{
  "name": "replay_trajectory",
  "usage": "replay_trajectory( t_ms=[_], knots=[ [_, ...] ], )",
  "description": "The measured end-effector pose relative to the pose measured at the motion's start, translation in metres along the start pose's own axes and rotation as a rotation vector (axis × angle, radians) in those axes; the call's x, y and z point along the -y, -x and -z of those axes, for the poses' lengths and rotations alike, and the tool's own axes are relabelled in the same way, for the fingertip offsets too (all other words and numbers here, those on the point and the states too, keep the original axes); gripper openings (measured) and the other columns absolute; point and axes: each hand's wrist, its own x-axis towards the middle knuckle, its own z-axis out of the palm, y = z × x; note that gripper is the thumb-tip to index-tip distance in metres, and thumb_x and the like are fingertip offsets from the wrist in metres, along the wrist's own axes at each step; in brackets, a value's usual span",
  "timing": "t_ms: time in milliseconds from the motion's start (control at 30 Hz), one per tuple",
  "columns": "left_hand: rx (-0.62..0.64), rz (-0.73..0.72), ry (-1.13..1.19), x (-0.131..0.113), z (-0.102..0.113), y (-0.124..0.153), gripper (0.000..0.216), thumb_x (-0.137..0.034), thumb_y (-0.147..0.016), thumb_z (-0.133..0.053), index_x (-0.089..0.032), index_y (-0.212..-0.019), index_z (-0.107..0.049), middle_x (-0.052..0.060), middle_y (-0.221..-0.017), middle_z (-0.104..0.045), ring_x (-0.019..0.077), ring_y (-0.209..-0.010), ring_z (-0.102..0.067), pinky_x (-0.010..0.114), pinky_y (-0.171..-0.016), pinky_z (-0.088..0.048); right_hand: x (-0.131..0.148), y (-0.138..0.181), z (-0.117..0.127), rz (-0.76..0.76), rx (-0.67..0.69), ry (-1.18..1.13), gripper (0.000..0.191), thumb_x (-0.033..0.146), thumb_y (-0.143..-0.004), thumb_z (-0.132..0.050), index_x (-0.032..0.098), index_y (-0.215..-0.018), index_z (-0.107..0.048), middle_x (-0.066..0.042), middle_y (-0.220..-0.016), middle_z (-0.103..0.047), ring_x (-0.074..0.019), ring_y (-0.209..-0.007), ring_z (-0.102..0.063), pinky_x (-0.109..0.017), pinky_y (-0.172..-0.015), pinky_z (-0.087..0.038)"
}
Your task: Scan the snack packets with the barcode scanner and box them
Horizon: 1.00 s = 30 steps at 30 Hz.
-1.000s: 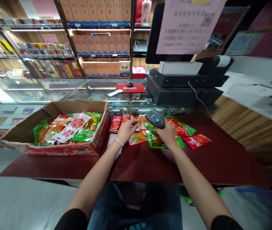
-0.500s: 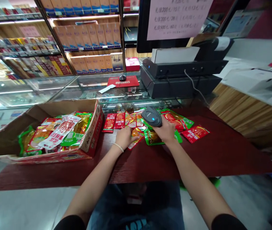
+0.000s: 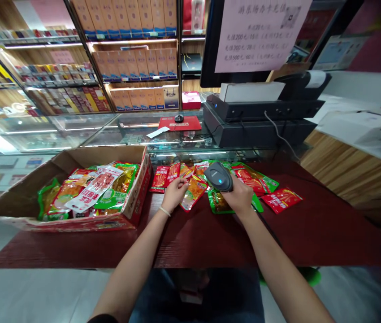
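My right hand (image 3: 242, 197) is wrapped round a dark barcode scanner (image 3: 218, 176) with a lit blue spot, held above the packets. My left hand (image 3: 176, 194) is closed, its fingertips at the lower edge of a tilted red snack packet (image 3: 173, 173). Beside that lies another red packet (image 3: 159, 177). An orange packet with a red and green edge (image 3: 193, 193) rests just right of my left hand. Under the scanner, a green-edged packet (image 3: 218, 202) is partly hidden. Further right are a large red and green packet (image 3: 249, 177) and a red packet (image 3: 283, 199).
An open cardboard box (image 3: 140, 197) of snack packets stands on the left of the dark red table (image 3: 204, 244). Behind are a glass counter (image 3: 110, 132), a mouse (image 3: 179, 118) on a red mat, and a black cash drawer (image 3: 261, 132) beneath a monitor with a pink notice (image 3: 261, 40).
The view has shifted, so everything sits lower and further right. The red packet at my left fingertips has turned and tilted. My left hand has drawn back from the orange packet, uncovering more of it.
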Motion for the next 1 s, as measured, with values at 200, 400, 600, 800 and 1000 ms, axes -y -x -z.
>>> replay_trajectory(
  t_ms=[200, 400, 600, 800, 1000],
  knots=[
    [-0.041, 0.131, 0.445, -0.007, -0.004, 0.001, 0.032, -0.023, -0.069, -0.069, -0.02, -0.097, -0.052, -0.005, -0.067, -0.059, 0.0103, -0.059, -0.056, 0.019, -0.058, -0.042, -0.002, 0.0, -0.003, 0.072, -0.098, 0.018, 0.038, 0.036, -0.077, -0.064, 0.015, -0.109, -0.069, -0.009, -0.085, -0.075, -0.0234, -0.073, -0.069, -0.028, -0.065, -0.046],
    [0.173, 0.468, 0.958, -0.013, 0.008, 0.009, 0.031, -0.04, -0.08, -0.066, -0.019, -0.097, -0.052, -0.002, -0.072, -0.056, 0.005, -0.048, -0.043, 0.013, -0.042, -0.028, -0.001, 0.002, -0.002, 0.127, -0.131, 0.018, 0.034, 0.033, -0.077, -0.064, 0.016, -0.106, -0.068, -0.007, -0.081, -0.075, -0.0226, -0.068, -0.069, -0.028, -0.06, -0.044],
    [0.421, 0.441, 1.299, -0.029, 0.019, 0.015, 0.064, -0.064, -0.082, -0.056, -0.012, -0.119, -0.059, 0.016, -0.115, -0.065, 0.0216, -0.092, -0.065, 0.032, -0.074, -0.055, -0.001, 0.001, -0.002, 0.131, -0.13, 0.023, 0.032, 0.032, -0.078, -0.062, 0.017, -0.104, -0.068, -0.008, -0.081, -0.075, -0.0233, -0.069, -0.069, -0.028, -0.06, -0.043],
    [0.155, 0.236, 1.039, -0.01, 0.006, 0.004, 0.031, -0.018, -0.079, -0.069, -0.008, -0.108, -0.063, 0.014, -0.109, -0.07, 0.0222, -0.099, -0.068, 0.037, -0.095, -0.051, -0.002, 0.0, 0.0, 0.119, -0.119, 0.017, 0.032, 0.032, -0.078, -0.061, 0.016, -0.104, -0.068, -0.009, -0.079, -0.074, -0.0231, -0.069, -0.069, -0.028, -0.06, -0.043],
    [0.023, 0.187, 0.856, 0.002, -0.002, 0.001, 0.036, -0.021, -0.072, -0.079, -0.012, -0.103, -0.064, 0.009, -0.096, -0.073, 0.0189, -0.083, -0.07, 0.032, -0.078, -0.056, 0.005, 0.0, 0.005, 0.154, 0.005, -0.017, 0.047, 0.03, -0.076, -0.061, 0.018, -0.122, -0.062, -0.006, -0.088, -0.076, -0.0224, -0.069, -0.069, -0.029, -0.061, -0.045]
  ],
)
